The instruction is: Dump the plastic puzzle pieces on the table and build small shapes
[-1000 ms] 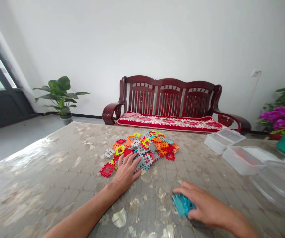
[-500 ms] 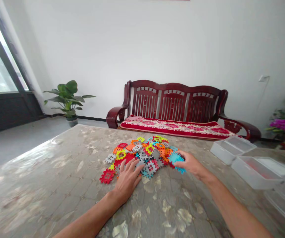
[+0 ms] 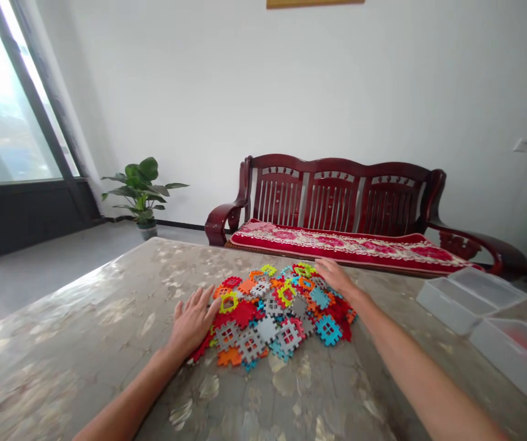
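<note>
A heap of colourful plastic interlocking tiles (image 3: 267, 329), toothed along their edges, lies on the table. Some tiles have window-like cut-outs, others are solid. At the heap's left side is my left hand (image 3: 193, 321), palm down with fingers spread, covering part of a red tile. My right hand (image 3: 336, 278) reaches over the far right side of the heap, fingers stretched out and nothing visible in them. Nearest to it are a solid light-blue tile (image 3: 319, 298) and several red ones. On the near right edge rests a blue window tile (image 3: 328, 330).
Clear plastic boxes (image 3: 449, 304) with lids stand on the right of the table (image 3: 84, 343), which has a floral cover. Behind it is a dark red wooden bench (image 3: 327, 196) with a red cushion. A potted plant (image 3: 144, 190) stands at back left.
My right hand has let go of a light-blue tile and moved to the heap's far right side. My left hand has shifted left from the heap's front. The view has turned slightly left.
</note>
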`<move>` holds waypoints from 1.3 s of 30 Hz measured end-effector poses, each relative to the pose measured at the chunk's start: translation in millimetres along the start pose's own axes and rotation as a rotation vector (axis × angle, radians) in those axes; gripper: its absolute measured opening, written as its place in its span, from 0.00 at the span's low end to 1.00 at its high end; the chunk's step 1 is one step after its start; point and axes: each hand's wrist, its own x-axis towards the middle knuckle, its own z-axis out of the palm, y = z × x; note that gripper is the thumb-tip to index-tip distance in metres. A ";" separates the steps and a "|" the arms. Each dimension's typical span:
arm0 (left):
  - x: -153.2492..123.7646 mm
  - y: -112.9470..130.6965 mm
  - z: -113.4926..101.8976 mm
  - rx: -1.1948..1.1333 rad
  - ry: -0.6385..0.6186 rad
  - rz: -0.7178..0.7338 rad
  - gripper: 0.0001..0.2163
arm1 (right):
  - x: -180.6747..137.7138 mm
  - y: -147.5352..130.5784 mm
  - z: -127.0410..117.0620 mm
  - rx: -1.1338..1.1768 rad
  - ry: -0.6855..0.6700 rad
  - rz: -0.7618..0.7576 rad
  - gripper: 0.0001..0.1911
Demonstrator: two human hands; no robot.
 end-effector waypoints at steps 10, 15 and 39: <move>57.5 10.2 17.1 -0.116 -0.219 0.125 0.27 | 55.6 -13.2 46.5 -0.116 -0.312 0.046 0.35; 78.2 23.4 24.8 -0.116 -0.252 0.201 0.27 | 34.9 -17.8 43.9 -0.165 -0.366 0.025 0.31; 113.8 96.1 42.9 -0.445 -0.316 0.480 0.34 | -84.6 42.6 -35.5 0.299 -0.005 0.192 0.36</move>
